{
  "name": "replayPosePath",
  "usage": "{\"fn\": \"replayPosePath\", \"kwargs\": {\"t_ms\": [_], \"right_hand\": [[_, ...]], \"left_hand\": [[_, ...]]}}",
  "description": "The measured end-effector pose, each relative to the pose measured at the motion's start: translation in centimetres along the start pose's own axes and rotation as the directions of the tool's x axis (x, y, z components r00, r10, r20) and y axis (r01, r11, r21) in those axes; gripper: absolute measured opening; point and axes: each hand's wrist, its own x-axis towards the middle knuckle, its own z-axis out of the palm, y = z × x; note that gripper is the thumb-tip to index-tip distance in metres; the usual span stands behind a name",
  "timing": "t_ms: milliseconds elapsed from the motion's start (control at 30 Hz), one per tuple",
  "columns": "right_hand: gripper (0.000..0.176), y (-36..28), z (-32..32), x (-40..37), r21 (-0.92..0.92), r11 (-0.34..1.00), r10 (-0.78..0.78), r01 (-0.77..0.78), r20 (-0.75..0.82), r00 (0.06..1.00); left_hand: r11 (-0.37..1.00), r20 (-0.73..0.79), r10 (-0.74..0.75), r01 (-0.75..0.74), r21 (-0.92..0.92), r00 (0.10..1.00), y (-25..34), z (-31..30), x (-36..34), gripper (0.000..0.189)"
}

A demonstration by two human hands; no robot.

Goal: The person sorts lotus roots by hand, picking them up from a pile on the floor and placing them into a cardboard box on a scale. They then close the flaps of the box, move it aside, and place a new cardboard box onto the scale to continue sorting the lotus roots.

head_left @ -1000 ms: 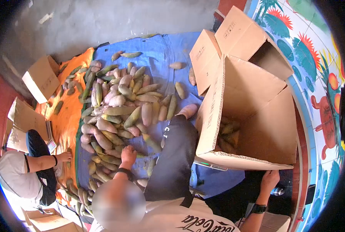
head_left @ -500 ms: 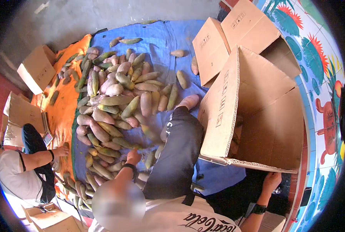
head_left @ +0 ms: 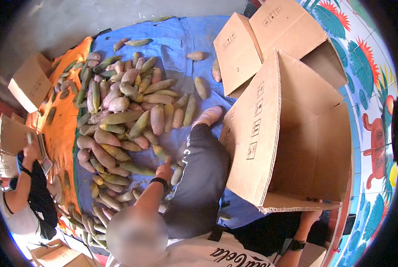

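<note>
My left hand (head_left: 164, 171) is over the near right part of a large heap of purple and green long vegetables (head_left: 118, 104). Its index finger stretches out to the end of a yellow-green one (head_left: 161, 152), and nothing shows in the hand. At the lower right, my right hand (head_left: 310, 216) grips the near bottom edge of a big open cardboard box (head_left: 252, 129); its fingertips are partly hidden under that edge. The box stands tilted beside my leg, its opening facing me.
Two more cartons (head_left: 238, 53) (head_left: 288, 26) stand behind the box. Blue (head_left: 163, 40) and orange (head_left: 58, 151) sheets lie under the vegetables. At the left a co-worker (head_left: 18, 200) sits by a scale (head_left: 46, 164) and cartons (head_left: 30, 83). A tiled wall (head_left: 363, 66) runs along the right.
My left hand has moved up and right to the yellow-green vegetable. The big box has tipped towards me, with my right hand at its edge. The co-worker's hand has risen from the vegetables towards a carton.
</note>
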Motion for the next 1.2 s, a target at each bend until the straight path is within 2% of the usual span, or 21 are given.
{"fn": "replayPosePath", "kwargs": {"t_ms": [33, 100, 133, 167, 233, 267, 367, 467, 533, 633, 700, 800, 867, 900, 933, 967, 1000, 1033, 1100, 1133, 1200], "right_hand": [[0.02, 0.7, 0.4, -0.2, -0.005, 1.0, 0.001, -0.001, -0.001, 1.0], [0.021, 1.7, 1.1, -0.6, -0.098, 0.989, -0.123, 0.109, -0.139, 0.983], [0.021, 2.1, 1.2, -0.7, -0.119, 0.984, -0.148, 0.13, -0.157, 0.976], [0.021, 2.4, 1.3, -0.7, -0.132, 0.981, -0.161, 0.141, -0.155, 0.975], [0.022, 2.6, 1.3, -0.8, -0.137, 0.98, -0.161, 0.142, -0.145, 0.976], [0.022, 2.7, 1.4, -0.8, -0.141, 0.98, -0.16, 0.14, -0.139, 0.977], [0.023, 2.9, 1.3, -0.9, -0.149, 0.979, -0.161, 0.141, -0.128, 0.979], [0.023, 3.1, 1.3, -1.0, -0.16, 0.975, -0.175, 0.154, -0.129, 0.976], [0.024, 3.2, 1.3, -1.1, -0.169, 0.973, -0.18, 0.158, -0.128, 0.975], [0.025, 3.1, 1.4, -1.1, -0.184, 0.968, -0.198, 0.172, -0.137, 0.971], [0.025, 2.8, 1.5, -1.0, -0.21, 0.956, -0.238, 0.204, -0.149, 0.96], [0.026, 1.7, 1.5, -0.9, -0.24, 0.942, -0.276, 0.234, -0.162, 0.947], [0.026, 0.3, 0.9, -0.7, -0.079, 0.993, -0.099, 0.09, -0.108, 0.989], [0.026, -0.3, 0.6, -0.4, 0.058, 0.997, 0.061, -0.06, -0.015, 0.998], [0.026, -0.5, 0.7, -0.3, 0.07, 0.996, 0.063, -0.062, -0.021, 0.998], [0.022, -0.5, 0.7, -0.2, -0.071, 0.997, -0.031, 0.027, -0.058, 0.998], [0.019, -0.5, 0.6, -0.1, -0.216, 0.971, -0.127, 0.107, -0.083, 0.988], [0.019, -0.8, 0.4, 0.0, -0.208, 0.973, -0.122, 0.1, -0.093, 0.988], [0.017, -1.8, -0.2, 0.4, -0.048, 0.997, -0.051, 0.052, 0.024, 0.998], [0.017, -3.0, -0.6, 0.6, -0.042, 0.996, -0.082, 0.08, -0.028, 0.996], [0.013, -2.7, 0.0, 0.6, -0.041, 0.994, -0.105, 0.102, -0.091, 0.99]], "left_hand": [[0.995, 0.079, -0.073, 0.078, -0.059, 0.994, 0.9, -0.7, -0.3, 0.064], [0.998, 0.094, -0.059, 0.062, -0.033, 0.994, 0.6, 0.5, 1.1, 0.063], [0.999, 0.105, -0.049, 0.049, -0.006, 0.993, 0.3, 1.1, 1.5, 0.063], [0.999, 0.11, -0.047, 0.048, -0.004, 0.993, 0.0, 1.6, 1.8, 0.063], [0.979, 0.094, 0.042, -0.023, -0.201, 0.995, -0.1, 2.1, 2.0, 0.062], [0.979, 0.098, 0.044, -0.024, -0.2, 0.994, -0.2, 2.8, 2.3, 0.062], [0.996, 0.032, -0.046, 0.048, -0.08, 0.998, 0.2, 4.0, 3.0, 0.061], [0.987, 0.039, -0.083, 0.087, -0.137, 0.996, 1.7, 1.5, 0.9, 0.058], [0.955, 0.076, -0.198, 0.21, -0.209, 0.977, 2.8, -0.1, -0.1, 0.05], [0.939, 0.03, -0.176, 0.177, -0.297, 0.984, 1.9, 0.0, -0.7, 0.043], [0.958, -0.011, -0.19, 0.183, -0.219, 0.982, 1.7, -0.5, -1.5, 0.043], [0.991, -0.078, -0.113, 0.106, -0.087, 0.991, -0.4, -0.5, -3.0, 0.05], [0.991, -0.062, -0.096, 0.09, -0.094, 0.993, -1.1, -1.4, -4.8, 0.052], [0.991, -0.027, -0.081, 0.077, -0.112, 0.996, -1.4, -1.6, -5.6, 0.054], [0.99, -0.007, -0.081, 0.08, -0.112, 0.997, -1.8, -1.4, -6.0, 0.055], [0.991, -0.02, -0.079, 0.076, -0.107, 0.997, -2.4, -1.1, -6.2, 0.055], [0.988, -0.035, -0.003, -0.003, -0.156, 0.999, -3.2, -0.6, -6.2, 0.054], [0.976, -0.052, 0.074, -0.083, -0.202, 0.996, -4.2, 0.3, -6.1, 0.053], [0.964, -0.161, 0.158, -0.187, -0.189, 0.974, -4.5, 0.4, -6.2, 0.049], [0.924, -0.105, 0.117, -0.147, -0.353, 0.988, -4.2, -0.2, -6.9, 0.047], [0.861, 0.033, -0.013, 0.028, -0.508, 0.999, -2.8, -2.2, -8.2, 0.043]]}}
